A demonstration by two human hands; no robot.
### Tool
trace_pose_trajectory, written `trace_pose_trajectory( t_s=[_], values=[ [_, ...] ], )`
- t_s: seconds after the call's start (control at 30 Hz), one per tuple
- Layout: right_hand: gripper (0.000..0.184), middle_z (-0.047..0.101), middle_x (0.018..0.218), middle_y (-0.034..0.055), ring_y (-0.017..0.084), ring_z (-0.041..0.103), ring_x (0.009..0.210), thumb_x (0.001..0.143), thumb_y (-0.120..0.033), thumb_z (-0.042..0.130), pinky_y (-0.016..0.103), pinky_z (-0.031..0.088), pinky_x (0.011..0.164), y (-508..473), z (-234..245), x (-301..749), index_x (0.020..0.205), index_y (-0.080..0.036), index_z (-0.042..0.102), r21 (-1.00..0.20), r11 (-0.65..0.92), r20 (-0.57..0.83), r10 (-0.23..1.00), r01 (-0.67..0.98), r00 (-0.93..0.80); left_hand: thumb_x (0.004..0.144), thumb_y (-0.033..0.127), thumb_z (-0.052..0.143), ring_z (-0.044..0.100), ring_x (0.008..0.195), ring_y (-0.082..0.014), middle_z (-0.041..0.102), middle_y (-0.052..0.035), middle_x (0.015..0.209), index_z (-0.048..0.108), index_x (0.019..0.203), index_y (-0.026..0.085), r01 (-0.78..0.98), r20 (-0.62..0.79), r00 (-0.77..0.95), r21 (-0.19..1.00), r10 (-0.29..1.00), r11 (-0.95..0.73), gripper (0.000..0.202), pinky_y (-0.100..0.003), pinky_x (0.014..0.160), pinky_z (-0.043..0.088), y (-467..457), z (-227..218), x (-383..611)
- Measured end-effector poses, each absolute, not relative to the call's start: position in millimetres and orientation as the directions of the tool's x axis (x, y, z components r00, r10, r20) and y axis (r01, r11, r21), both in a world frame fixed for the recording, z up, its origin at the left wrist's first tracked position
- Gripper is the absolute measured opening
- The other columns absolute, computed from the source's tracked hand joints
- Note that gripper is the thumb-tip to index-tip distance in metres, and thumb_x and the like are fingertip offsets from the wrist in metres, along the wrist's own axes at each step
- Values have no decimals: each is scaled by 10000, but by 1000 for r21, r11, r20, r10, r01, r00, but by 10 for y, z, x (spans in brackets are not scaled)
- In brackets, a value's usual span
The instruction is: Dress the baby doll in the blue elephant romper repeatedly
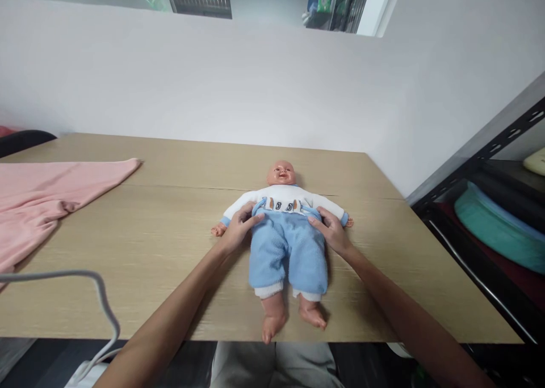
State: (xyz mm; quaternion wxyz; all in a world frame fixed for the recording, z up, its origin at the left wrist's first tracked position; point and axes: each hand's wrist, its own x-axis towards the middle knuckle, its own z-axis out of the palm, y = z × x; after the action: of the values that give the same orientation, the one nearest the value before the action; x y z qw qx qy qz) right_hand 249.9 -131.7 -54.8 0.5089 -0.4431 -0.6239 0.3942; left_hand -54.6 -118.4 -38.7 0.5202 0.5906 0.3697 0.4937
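Observation:
A baby doll (281, 173) lies on its back on the wooden table, its head toward the wall and its bare feet near the front edge. It wears a white top (279, 195) with blue cuffs and a printed front, and fluffy blue pants (268, 252) with white hems. My left hand (242, 224) pinches the waistband of the pants at one side. At the other side, my right hand (332, 229) grips the waistband between thumb and fingers. The band bows outward at both hands, and the top's lower edge lies at the waist.
Pink cloth (51, 206) is spread over the table's (170, 252) left part. A grey cable (100, 297) loops over the front left edge. On the right stands a black shelf (464, 246) with a teal item (494, 229) on it. The white wall (213, 81) borders the far edge.

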Motion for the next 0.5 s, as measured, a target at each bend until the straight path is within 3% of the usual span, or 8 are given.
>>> trace_pose_trajectory(
  t_s=[0.1,0.2,0.3,0.4,0.5],
  values=[
    [201,652,899,11,219,578,882,935,-434,776,342,487,877,-1255,-383,2485,902,-246,713,-848,438,413,899,298,-148,954,519,831,590,915,-200,664,-15,974,741,1035,206,35,246,331,962,911,-272,335,-291,840,464,-1084,-214,-551],
    [236,677,917,-5,218,599,887,921,-484,764,327,484,854,-1088,-347,2432,958,-260,701,-925,314,294,948,216,-120,954,572,818,594,850,-198,677,-11,953,718,1116,217,32,151,414,983,898,-180,403,-292,776,456,-930,-135,-552],
    [351,690,843,-16,232,624,881,806,-555,867,327,501,833,-949,-465,2426,873,-260,688,-977,156,152,988,142,-42,920,606,826,660,996,-260,737,-55,1087,745,1159,207,67,58,486,992,872,-104,472,-334,888,503,-814,-208,-620],
    [379,702,776,-7,249,652,876,744,-552,930,363,549,896,-964,-624,2473,757,-247,707,-992,79,78,997,95,-12,929,634,776,657,1095,-320,758,-80,1117,785,1057,200,204,35,472,968,881,-148,452,-384,979,504,-796,-360,-735],
    [331,808,896,30,285,730,981,735,-514,949,417,584,1033,-1083,-720,2504,826,-232,801,-999,5,6,1000,-45,-18,914,630,753,653,1157,-373,777,-92,1129,794,992,211,290,2,436,946,900,-142,428,-435,1038,499,-848,-458,-817]
  ],
)
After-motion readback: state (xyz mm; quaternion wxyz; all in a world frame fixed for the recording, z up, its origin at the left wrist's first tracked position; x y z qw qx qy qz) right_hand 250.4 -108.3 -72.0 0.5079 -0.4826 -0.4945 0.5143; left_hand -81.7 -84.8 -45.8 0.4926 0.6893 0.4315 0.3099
